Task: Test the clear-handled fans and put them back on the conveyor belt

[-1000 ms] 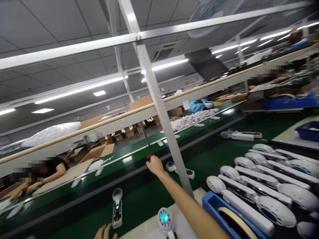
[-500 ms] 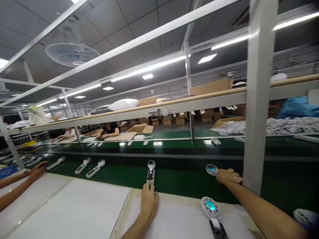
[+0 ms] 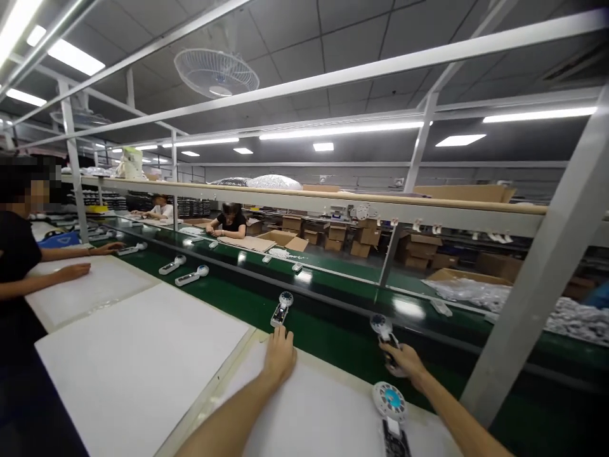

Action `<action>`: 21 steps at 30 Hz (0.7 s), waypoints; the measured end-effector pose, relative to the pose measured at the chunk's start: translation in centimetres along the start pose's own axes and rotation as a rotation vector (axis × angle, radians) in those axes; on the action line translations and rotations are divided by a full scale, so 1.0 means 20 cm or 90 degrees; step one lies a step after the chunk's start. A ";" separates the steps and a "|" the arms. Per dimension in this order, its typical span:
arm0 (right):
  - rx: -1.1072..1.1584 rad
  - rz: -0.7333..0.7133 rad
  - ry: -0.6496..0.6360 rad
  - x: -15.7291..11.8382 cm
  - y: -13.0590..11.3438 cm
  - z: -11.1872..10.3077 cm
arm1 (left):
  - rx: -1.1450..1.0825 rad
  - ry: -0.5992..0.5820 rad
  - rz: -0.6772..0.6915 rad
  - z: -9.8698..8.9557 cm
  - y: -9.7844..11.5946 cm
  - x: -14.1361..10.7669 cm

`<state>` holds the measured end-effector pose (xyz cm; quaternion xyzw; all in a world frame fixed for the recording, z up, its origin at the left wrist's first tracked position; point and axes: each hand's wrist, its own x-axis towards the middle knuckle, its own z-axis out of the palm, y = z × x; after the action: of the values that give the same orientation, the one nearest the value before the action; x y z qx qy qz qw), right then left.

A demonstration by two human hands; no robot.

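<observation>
My right hand is closed around the handle of a white handheld fan, held tilted over the green conveyor belt with its round head up and to the left. My left hand rests at the belt's near edge with its fingers stretched forward. Its fingertips are at the lower end of another handheld fan, which lies on the belt with dark electronics showing in its handle. A third handheld fan, with a blue centre and an uncovered handle, lies on the white work surface below my right hand.
Two more fans lie further left on the green belt. A co-worker stands at the left with both hands over the table. A slanted white post rises at the right, and a long shelf runs above the belt.
My view has swung left, bringing the co-worker into sight. My right hand has turned its fan so the handle now shows. My left hand stays by the same fan.
</observation>
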<state>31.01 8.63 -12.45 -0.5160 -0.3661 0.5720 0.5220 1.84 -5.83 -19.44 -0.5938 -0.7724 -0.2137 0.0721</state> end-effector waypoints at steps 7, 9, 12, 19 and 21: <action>-0.069 0.115 -0.207 -0.30 0.20 0.44 | 0.026 0.033 0.011 0.02 0.00 -0.02; -0.078 0.118 -0.257 -0.40 0.27 0.52 | 0.039 0.043 0.007 0.03 -0.01 -0.03; -0.099 0.108 -0.317 -0.52 0.35 0.58 | 0.056 0.055 -0.002 0.02 0.00 -0.03; -0.159 0.102 -0.371 -0.55 0.39 0.55 | 0.059 0.050 -0.008 -0.01 0.00 -0.03; -0.166 0.108 -0.362 -0.53 0.39 0.54 | 0.051 0.044 -0.009 0.00 -0.01 -0.03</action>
<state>17.93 -1.94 -15.60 -0.4268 -0.5233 0.6829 0.2786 1.83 -6.47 -19.67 -0.5770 -0.7818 -0.2033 0.1208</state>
